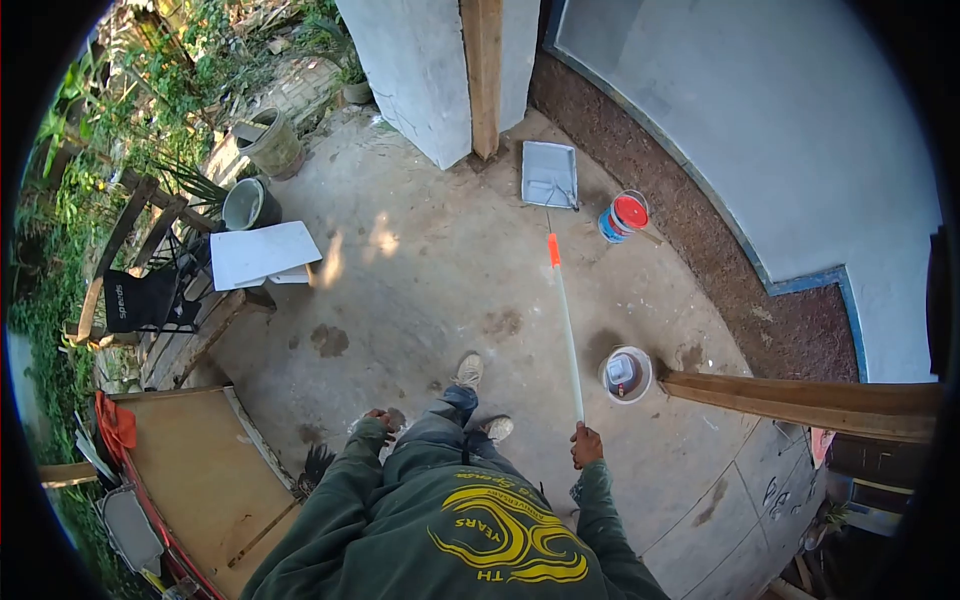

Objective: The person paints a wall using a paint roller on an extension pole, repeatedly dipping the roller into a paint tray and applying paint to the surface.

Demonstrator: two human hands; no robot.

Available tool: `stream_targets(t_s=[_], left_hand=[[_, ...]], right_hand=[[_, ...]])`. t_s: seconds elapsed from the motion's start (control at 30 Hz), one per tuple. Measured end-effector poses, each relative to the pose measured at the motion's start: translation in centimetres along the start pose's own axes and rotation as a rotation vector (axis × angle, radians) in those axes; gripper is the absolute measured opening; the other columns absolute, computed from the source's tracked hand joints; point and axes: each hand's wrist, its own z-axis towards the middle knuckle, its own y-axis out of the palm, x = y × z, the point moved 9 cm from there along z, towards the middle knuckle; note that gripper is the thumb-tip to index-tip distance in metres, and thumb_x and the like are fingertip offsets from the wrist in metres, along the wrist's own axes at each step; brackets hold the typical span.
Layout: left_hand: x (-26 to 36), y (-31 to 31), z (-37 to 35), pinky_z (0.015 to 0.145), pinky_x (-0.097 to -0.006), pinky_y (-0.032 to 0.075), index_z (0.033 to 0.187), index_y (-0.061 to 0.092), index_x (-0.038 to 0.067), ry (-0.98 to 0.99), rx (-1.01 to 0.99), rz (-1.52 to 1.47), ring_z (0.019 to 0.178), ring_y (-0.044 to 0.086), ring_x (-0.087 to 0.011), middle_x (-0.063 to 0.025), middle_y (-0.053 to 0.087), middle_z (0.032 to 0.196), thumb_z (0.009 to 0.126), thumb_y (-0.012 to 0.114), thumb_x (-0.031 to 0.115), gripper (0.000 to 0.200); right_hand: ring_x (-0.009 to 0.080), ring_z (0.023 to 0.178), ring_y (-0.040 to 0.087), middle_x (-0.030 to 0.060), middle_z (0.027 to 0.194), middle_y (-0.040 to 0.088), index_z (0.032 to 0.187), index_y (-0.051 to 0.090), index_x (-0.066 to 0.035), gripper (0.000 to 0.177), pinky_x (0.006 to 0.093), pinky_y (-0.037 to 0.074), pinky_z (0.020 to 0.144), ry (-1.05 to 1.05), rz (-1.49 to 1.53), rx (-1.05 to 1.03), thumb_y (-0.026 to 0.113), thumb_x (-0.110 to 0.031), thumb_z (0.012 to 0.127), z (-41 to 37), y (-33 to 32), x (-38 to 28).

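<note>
My right hand is closed round the lower end of a long white paint roller pole. From its orange far end a thin rod runs toward a grey paint tray on the floor. I cannot make out the roller head clearly. My left hand hangs beside my left hip, its fingers loosely bent and apart, with nothing visible in them. To the right of the pole stands a white bucket with a small container inside. A paint can with red on top sits just right of the tray.
A wooden post juts in at right, beside the bucket. Ahead stand a white pillar and a timber post. On the left are a white board, a dark bucket and a brown panel. A pale wall rises at right.
</note>
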Motion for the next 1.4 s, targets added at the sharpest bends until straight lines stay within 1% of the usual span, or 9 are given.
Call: stream_targets(t_s=[0.23,0.33,0.5,0.63,0.77,0.87,1.03,1.17,1.4], left_hand=[[0.9,-2.3,-0.9,0.055,-0.0461,0.052,0.126,0.046,0.014,0.006,0.053,0.031,0.067,0.067,-0.032,-0.0202,0.067,0.096,0.096,0.048,0.031,0.034],[2.1,-2.6,-1.3,0.055,-0.0462,0.052,0.126,0.046,0.015,0.046,0.075,-0.051,0.068,0.067,-0.032,-0.02,0.066,0.098,0.096,0.048,0.031,0.034],[0.2,-1.6,-1.3,0.054,-0.0465,0.052,0.126,0.046,0.015,0.002,0.079,-0.115,0.067,0.068,-0.033,-0.0209,0.066,0.098,0.096,0.048,0.031,0.034],[-4.6,-0.5,0.1,0.05,-0.0488,0.051,0.126,0.045,0.014,-0.128,0.021,0.005,0.067,0.068,-0.0363,-0.0226,0.066,0.099,0.097,0.047,0.03,0.033],[-4.8,-1.0,0.2,0.047,-0.0498,0.049,0.126,0.043,0.014,-0.208,0.061,0.009,0.066,0.067,-0.0373,-0.0228,0.066,0.099,0.098,0.047,0.031,0.033],[-3.4,-2.3,1.5,0.049,-0.0494,0.05,0.127,0.043,0.015,-0.12,0.087,-0.051,0.067,0.067,-0.0363,-0.0218,0.066,0.099,0.099,0.045,0.031,0.032],[-0.6,-2.0,1.1,0.057,-0.0499,0.053,0.13,0.041,0.018,-0.121,0.056,-0.085,0.069,0.068,-0.0345,-0.0197,0.066,0.099,0.099,0.043,0.032,0.033],[-1.9,-0.8,1.3,0.056,-0.0522,0.053,0.131,0.041,0.018,-0.138,0.006,-0.124,0.073,0.068,-0.0359,-0.0203,0.067,0.1,0.099,0.044,0.031,0.034],[-3.9,-1.9,0.7,0.057,-0.0538,0.053,0.129,0.044,0.013,-0.236,0.009,0.01,0.076,0.067,-0.04,-0.0237,0.063,0.108,0.1,0.042,0.03,0.034]], right_hand=[[0.0152,0.035,0.041,0.0037,0.049,0.045,0.076,0.055,-0.004,0.049,0.0321,0.032,0.033,0.006,0.045,0.034,0.043,-0.048,0.094,3.2,1.0,-5.1],[0.0132,0.033,0.033,0.0033,0.049,0.04,0.081,0.051,-0.006,0.047,0.0307,0.027,0.031,0.026,0.056,0.014,0.04,-0.049,0.096,2.0,0.9,-1.1],[0.0132,0.032,0.031,0.0034,0.048,0.039,0.081,0.05,-0.005,0.049,0.03,0.024,0.03,0.047,0.038,-0.023,0.039,-0.05,0.097,-3.1,0.2,3.5],[0.0134,0.034,0.034,0.003,0.048,0.039,0.078,0.051,-0.005,0.047,0.0303,0.027,0.031,0.033,0.035,-0.023,0.04,-0.048,0.097,-0.7,0.3,1.2],[0.0128,0.034,0.033,0.0019,0.048,0.038,0.078,0.051,-0.006,0.049,0.0295,0.026,0.031,0.031,0.056,-0.015,0.039,-0.05,0.097,2.7,1.5,-3.9],[0.0127,0.033,0.032,0.0016,0.048,0.037,0.079,0.051,-0.007,0.049,0.0292,0.025,0.032,0.036,0.071,-0.027,0.04,-0.05,0.096,3.1,2.0,-4.6],[0.0129,0.033,0.033,0.0027,0.049,0.039,0.083,0.051,-0.005,0.048,0.0295,0.026,0.031,0.035,0.015,0.006,0.04,-0.05,0.096,-1.3,1.5,-0.2],[0.0129,0.033,0.034,0.0031,0.049,0.039,0.083,0.051,-0.005,0.049,0.0294,0.026,0.031,0.033,0.006,-0.025,0.039,-0.05,0.097,-3.8,1.2,2.4],[0.0137,0.035,0.039,0.0035,0.05,0.045,0.08,0.055,-0.004,0.05,0.0304,0.031,0.033,0.001,-0.004,0.049,0.042,-0.049,0.095,2.4,1.8,-4.3]])
